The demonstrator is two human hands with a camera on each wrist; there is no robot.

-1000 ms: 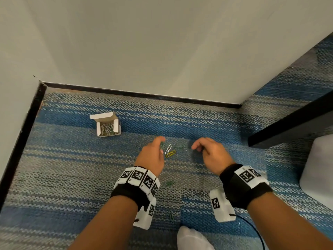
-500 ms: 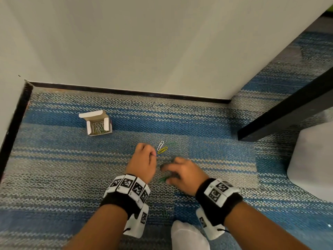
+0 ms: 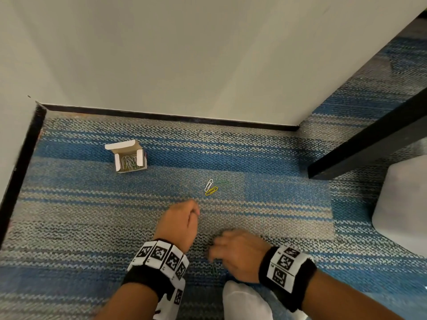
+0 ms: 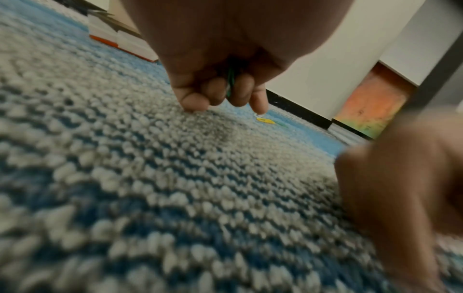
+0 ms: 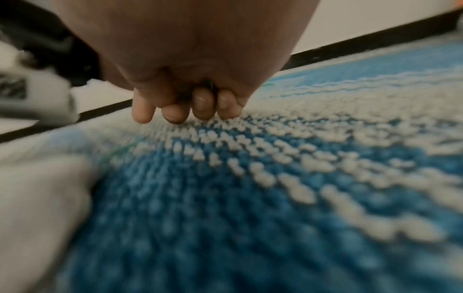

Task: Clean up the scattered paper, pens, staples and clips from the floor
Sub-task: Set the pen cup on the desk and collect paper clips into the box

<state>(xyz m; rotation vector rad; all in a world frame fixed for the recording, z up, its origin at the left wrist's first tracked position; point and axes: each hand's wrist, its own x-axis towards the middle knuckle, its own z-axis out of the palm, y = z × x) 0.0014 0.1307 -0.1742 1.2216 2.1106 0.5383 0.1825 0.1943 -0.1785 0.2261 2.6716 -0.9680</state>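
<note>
My left hand (image 3: 184, 221) is curled into a fist on the carpet and pinches a green paper clip (image 4: 230, 83) between its fingers, as the left wrist view shows. Just beyond it lie a white clip (image 3: 208, 184), a yellow clip (image 3: 211, 191) and a green clip (image 3: 223, 182). My right hand (image 3: 231, 249) is curled beside the left wrist with its fingertips (image 5: 175, 117) on the carpet; a dark sliver, seemingly a clip (image 5: 209, 85), shows between fingers and palm. Another green clip (image 3: 215, 270) lies right under that hand. The open white clip box (image 3: 129, 158) stands at the far left.
White walls with a black skirting (image 3: 161, 116) close the corner behind and to the left. A black furniture leg (image 3: 369, 144) slants in at the right, with a white object (image 3: 404, 204) below it. My white sock (image 3: 242, 301) is at the near edge.
My right hand drew back from the clip cluster toward me and curled over a green clip on the carpet; that clip no longer shows. The left hand pulled back and closed into a fist.
</note>
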